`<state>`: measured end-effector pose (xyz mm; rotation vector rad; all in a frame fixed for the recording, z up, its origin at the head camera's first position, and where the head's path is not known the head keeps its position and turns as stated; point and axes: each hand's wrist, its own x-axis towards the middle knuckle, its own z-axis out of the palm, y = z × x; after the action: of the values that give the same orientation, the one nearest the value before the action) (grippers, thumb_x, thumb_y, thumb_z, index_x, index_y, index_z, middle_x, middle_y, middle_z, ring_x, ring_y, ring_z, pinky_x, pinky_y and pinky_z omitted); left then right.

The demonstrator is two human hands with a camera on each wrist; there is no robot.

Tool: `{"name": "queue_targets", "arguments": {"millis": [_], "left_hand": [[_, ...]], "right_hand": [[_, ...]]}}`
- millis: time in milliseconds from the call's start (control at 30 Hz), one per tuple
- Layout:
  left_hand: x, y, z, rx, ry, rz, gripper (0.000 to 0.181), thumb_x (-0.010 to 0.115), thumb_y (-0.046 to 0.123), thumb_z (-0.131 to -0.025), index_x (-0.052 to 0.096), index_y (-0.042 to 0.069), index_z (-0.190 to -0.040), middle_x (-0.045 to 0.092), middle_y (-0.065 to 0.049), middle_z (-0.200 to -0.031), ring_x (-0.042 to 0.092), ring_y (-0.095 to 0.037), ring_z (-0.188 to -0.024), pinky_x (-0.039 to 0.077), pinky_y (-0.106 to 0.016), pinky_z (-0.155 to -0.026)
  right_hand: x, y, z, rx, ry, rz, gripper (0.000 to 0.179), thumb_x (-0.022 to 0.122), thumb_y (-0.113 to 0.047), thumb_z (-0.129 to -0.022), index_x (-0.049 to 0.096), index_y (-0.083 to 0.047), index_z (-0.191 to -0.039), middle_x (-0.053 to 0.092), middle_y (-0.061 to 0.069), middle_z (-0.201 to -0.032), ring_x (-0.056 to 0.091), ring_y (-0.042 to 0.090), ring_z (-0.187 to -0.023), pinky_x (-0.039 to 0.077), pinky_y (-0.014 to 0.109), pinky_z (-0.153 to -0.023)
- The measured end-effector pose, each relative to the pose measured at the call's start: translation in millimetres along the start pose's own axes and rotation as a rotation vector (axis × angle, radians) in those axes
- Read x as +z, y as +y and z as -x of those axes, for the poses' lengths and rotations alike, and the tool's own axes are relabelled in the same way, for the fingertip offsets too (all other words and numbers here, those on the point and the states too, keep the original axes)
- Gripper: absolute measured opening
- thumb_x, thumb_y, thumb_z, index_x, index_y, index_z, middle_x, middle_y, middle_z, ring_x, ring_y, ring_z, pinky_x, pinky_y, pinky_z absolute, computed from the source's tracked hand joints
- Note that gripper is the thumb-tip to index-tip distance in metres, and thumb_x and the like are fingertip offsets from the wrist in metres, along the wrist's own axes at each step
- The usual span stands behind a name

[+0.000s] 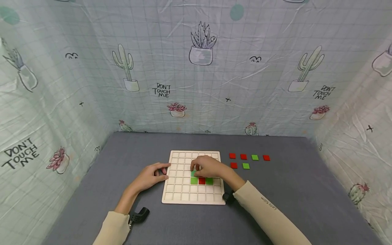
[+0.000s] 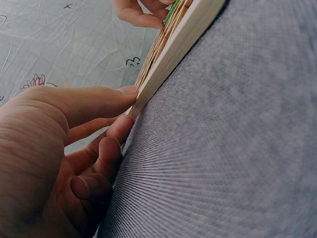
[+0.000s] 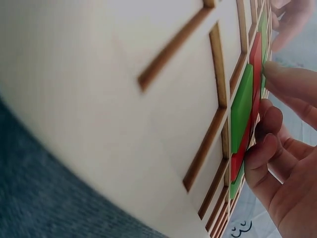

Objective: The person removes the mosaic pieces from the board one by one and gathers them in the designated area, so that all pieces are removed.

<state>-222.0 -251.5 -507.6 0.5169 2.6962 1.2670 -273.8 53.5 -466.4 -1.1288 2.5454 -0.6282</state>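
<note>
A pale wooden grid board (image 1: 177,197) lies on the grey table. At its left edge, my left hand (image 1: 151,176) touches the rim with thumb and fingertips, the thumb (image 2: 101,102) quite straight. My right hand (image 1: 209,166) is over the middle of the board, its fingers bent and pinching a green tile (image 1: 193,174) at a cell. Below it, a green tile (image 1: 194,180), a red tile (image 1: 202,181) and another green tile (image 1: 209,181) sit in a row. In the right wrist view, more red (image 3: 239,157) and green tiles (image 3: 237,184) sit beyond; the hand partly hides them.
Right of the board lie loose tiles: several red, such as one red tile (image 1: 266,158), and two green, one green tile (image 1: 246,166) nearer. The grey table (image 1: 291,190) ends at a cactus-print cloth (image 1: 214,85) behind and at both sides.
</note>
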Motion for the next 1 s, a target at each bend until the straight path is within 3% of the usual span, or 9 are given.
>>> {"name": "queue_targets", "arguments": {"millis": [533,1000], "left_hand": [[1.0,0.3,0.9,-0.003,0.002,-0.006,0.049,0.077,0.025,-0.095,0.065,0.014,-0.141,0.065,0.0,-0.102,0.051,-0.008,-0.065,0.043,-0.025,-0.063],[1.9,-0.7,0.3,-0.002,0.01,-0.005,0.049,0.077,0.025,-0.094,0.065,0.014,-0.141,0.065,0.0,-0.102,0.051,-0.008,-0.065,0.042,-0.025,-0.063]], "right_hand": [[2.5,-2.4,-0.3,0.01,-0.006,0.033,0.013,0.075,-0.019,-0.094,0.07,-0.023,-0.105,0.065,-0.006,-0.097,0.057,0.008,-0.084,0.048,0.028,-0.077],[-0.8,-2.4,3.5,-0.036,0.001,0.027,0.019,0.058,-0.008,-0.1,0.07,-0.021,-0.109,0.067,-0.005,-0.094,0.057,0.008,-0.078,0.048,0.028,-0.075]]}}
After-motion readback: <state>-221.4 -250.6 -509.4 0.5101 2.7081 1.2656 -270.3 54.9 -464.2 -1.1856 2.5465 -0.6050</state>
